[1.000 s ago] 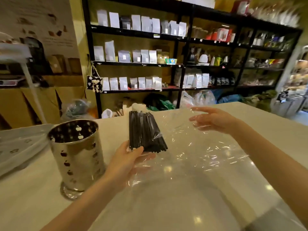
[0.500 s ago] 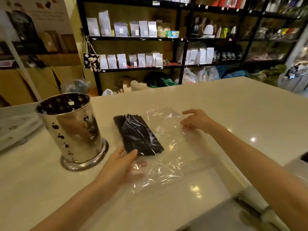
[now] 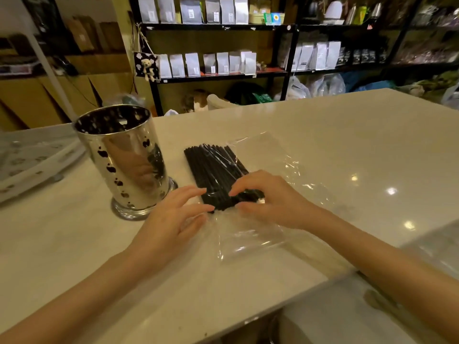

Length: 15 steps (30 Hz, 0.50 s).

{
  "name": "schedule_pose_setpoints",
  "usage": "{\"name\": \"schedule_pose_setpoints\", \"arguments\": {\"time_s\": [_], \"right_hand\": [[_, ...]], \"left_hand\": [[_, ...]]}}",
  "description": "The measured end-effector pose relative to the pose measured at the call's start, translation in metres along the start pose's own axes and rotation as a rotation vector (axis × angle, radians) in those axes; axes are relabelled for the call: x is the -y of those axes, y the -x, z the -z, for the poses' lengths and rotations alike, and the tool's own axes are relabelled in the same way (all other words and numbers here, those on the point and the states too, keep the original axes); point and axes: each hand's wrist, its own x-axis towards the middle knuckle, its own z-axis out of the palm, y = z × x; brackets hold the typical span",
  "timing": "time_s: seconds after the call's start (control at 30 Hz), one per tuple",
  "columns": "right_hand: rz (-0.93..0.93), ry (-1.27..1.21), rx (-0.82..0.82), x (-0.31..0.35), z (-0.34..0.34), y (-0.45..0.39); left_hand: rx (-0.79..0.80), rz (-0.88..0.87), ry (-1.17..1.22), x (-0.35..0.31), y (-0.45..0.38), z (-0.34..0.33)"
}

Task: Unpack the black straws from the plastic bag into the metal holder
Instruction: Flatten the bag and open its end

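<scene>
A bundle of black straws (image 3: 215, 170) lies flat on the pale counter inside a clear plastic bag (image 3: 268, 229). The shiny metal holder (image 3: 119, 157), a tall perforated cylinder, stands upright just left of the bundle and looks empty inside. My left hand (image 3: 171, 219) rests at the bundle's near left end, fingers spread, fingertips touching the plastic. My right hand (image 3: 270, 197) lies over the near right end of the straws, fingers curled down on the bag. Neither hand has a firm grip that I can make out.
A patterned flat tray or sheet (image 3: 32, 162) lies at the counter's left edge. The near counter edge (image 3: 285, 304) drops off at lower right. Black shelves (image 3: 223, 75) with white pouches stand behind the counter.
The bag with the straws has been laid down on the counter. My right hand has come in from the bag's far right side onto the straws' near end. The camera tilted downward.
</scene>
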Motion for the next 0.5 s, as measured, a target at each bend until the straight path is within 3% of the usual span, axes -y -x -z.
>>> {"name": "schedule_pose_setpoints", "arguments": {"time_s": [0.13,0.37,0.5], "right_hand": [[0.128,0.112,0.064,0.009,-0.027,0.014],[0.198,0.295,0.078,0.009,-0.046,0.027],[0.203,0.241,0.041,0.012,-0.05,0.03]], "left_hand": [[0.099,-0.121,-0.158,0.004,0.005,-0.008],[0.209,-0.111,-0.131,0.01,0.012,-0.015],[0.24,-0.096,-0.166,0.011,0.015,-0.018]]}}
